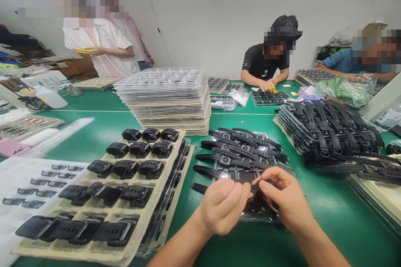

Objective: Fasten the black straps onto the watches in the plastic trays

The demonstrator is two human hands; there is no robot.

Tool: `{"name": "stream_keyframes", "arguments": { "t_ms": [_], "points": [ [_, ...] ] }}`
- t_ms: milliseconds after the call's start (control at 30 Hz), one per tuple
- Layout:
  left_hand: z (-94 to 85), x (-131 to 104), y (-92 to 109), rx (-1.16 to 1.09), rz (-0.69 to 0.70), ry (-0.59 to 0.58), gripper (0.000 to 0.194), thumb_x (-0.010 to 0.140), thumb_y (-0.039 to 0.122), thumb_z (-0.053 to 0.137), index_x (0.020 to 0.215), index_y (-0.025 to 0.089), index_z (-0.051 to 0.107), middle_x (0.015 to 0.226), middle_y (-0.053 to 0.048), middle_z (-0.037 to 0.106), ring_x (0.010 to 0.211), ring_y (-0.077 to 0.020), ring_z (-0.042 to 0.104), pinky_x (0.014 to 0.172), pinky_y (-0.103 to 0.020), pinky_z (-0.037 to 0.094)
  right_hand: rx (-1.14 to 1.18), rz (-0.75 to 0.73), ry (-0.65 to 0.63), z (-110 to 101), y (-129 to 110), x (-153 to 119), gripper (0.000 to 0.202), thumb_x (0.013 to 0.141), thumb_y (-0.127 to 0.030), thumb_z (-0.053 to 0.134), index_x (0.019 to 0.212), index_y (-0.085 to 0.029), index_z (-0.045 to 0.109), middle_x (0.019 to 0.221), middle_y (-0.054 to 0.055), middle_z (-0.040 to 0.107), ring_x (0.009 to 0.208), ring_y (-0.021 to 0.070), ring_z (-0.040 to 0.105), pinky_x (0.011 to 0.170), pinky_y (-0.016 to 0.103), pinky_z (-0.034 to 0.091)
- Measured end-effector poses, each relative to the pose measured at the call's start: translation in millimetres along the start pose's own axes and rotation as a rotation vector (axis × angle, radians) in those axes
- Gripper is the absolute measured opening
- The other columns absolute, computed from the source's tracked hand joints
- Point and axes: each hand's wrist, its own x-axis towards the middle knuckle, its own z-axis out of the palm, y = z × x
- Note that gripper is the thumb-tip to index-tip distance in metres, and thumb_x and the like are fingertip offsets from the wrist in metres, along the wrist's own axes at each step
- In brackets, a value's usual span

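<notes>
My left hand (224, 206) is closed, its thumb and fingers pinched together at the edge of a small dark smartwatch (255, 187). What sits inside that pinch is hidden. My right hand (283, 196) curls round the watch's other side, thumb and index finger closed on it; a dark strap shows partly under the palm. Both hands are over a clear plastic tray (233, 174) on the table. Several smartwatches with black straps (246, 148) lie across this tray, backs up, beyond my fingers.
Left stands a beige tray (139, 217) of strapped watches on stacked trays. Behind it rises a tall tray stack (169, 104). More watches (332, 123) are piled on trays at right. Across the green table (103, 127), a person in black (266, 64) handles a tray; others are nearby.
</notes>
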Motion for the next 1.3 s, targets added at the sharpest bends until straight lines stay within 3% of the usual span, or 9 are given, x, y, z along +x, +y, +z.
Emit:
{"name": "stream_keyframes", "arguments": {
  "t_ms": [100,233,433,633,800,900,1000,1167,1300],
  "points": [
    [1.6,1,-6,-0.066,-0.202,-0.014,0.018,0.091,0.004,0.06,0.105,0.012,0.069,0.085,-0.008,0.069,0.079,-0.0193,0.065,0.068,-0.032,0.054,-0.192,-0.059,0.067,-14,-2,8,0.023,0.08,-0.041,0.08,0.089,-0.02,0.075,0.082,0.004,0.074,0.059,0.0151,0.057,0.054,0.026,0.049],
    [3.6,-2,-15,-0.068,-0.419,0.028,0.019,0.094,0.008,0.057,0.109,0.015,0.066,0.091,-0.009,0.068,0.085,-0.0202,0.065,0.075,-0.033,0.057,-0.369,-0.132,0.149,-23,-6,30,0.029,0.082,-0.041,0.077,0.104,-0.023,0.075,0.104,0.005,0.076,0.092,0.0243,0.069,0.078,0.033,0.057],
    [-4.9,-1,-23,-0.064,-0.5,0.157,0.017,0.092,0.007,0.058,0.103,0.017,0.067,0.089,-0.006,0.068,0.082,-0.0186,0.064,0.073,-0.031,0.056,-0.903,-0.25,-0.316,-1,-3,60,0.017,0.088,-0.027,0.066,0.101,-0.025,0.078,0.107,0.003,0.079,0.097,0.0249,0.073,0.09,0.038,0.056],
    [-15.1,2,-30,-0.088,-0.642,0.311,0.016,0.094,0.008,0.056,0.099,0.017,0.068,0.09,-0.005,0.068,0.083,-0.0173,0.064,0.073,-0.031,0.055,-1.091,-0.311,-0.411,0,-1,61,0.016,0.088,-0.021,0.064,0.093,-0.026,0.078,0.095,0.003,0.079,0.086,0.026,0.072,0.082,0.041,0.056],
    [-16.2,4,-28,-0.111,-0.645,0.284,0.015,0.094,0.01,0.055,0.098,0.017,0.067,0.088,-0.005,0.069,0.082,-0.0174,0.065,0.072,-0.031,0.056,-1.311,-0.45,-0.459,28,-12,56,0.018,0.089,-0.032,0.072,0.103,-0.024,0.079,0.113,0.012,0.071,0.104,0.032,0.061,0.094,0.048,0.05],
    [-15.1,4,-27,-0.112,-0.622,0.266,0.015,0.093,0.008,0.055,0.098,0.017,0.067,0.088,-0.006,0.068,0.082,-0.0177,0.064,0.071,-0.03,0.056,-1.594,-0.373,-0.471,59,-13,55,0.027,0.095,-0.038,0.064,0.092,-0.018,0.081,0.101,0.017,0.071,0.101,0.036,0.059,0.088,0.049,0.05],
    [-13.4,3,-28,-0.111,-0.616,0.242,0.016,0.092,0.007,0.056,0.098,0.017,0.067,0.088,-0.006,0.068,0.083,-0.0183,0.065,0.07,-0.03,0.056,-1.659,-0.293,-0.441,81,-7,58,0.03,0.094,-0.037,0.066,0.083,-0.014,0.081,0.096,0.023,0.071,0.104,0.0419,0.059,0.084,0.05,0.048],
    [-10.8,0,-29,-0.136,-0.597,0.224,0.015,0.092,0.009,0.057,0.097,0.018,0.068,0.087,-0.006,0.07,0.08,-0.0186,0.067,0.068,-0.03,0.057,-1.629,-0.228,-0.381,86,2,63,0.026,0.095,-0.035,0.063,0.095,-0.014,0.079,0.098,0.021,0.071,0.102,0.0384,0.061,0.079,0.043,0.047],
    [-10.7,2,-29,-0.124,-0.588,0.216,0.015,0.091,0.008,0.057,0.097,0.018,0.067,0.088,-0.007,0.07,0.081,-0.0184,0.067,0.067,-0.029,0.057,-1.533,-0.245,-0.349,86,1,60,0.023,0.091,-0.038,0.069,0.081,-0.018,0.074,0.086,0.012,0.07,0.09,0.0296,0.063,0.075,0.036,0.045]
  ]
}}
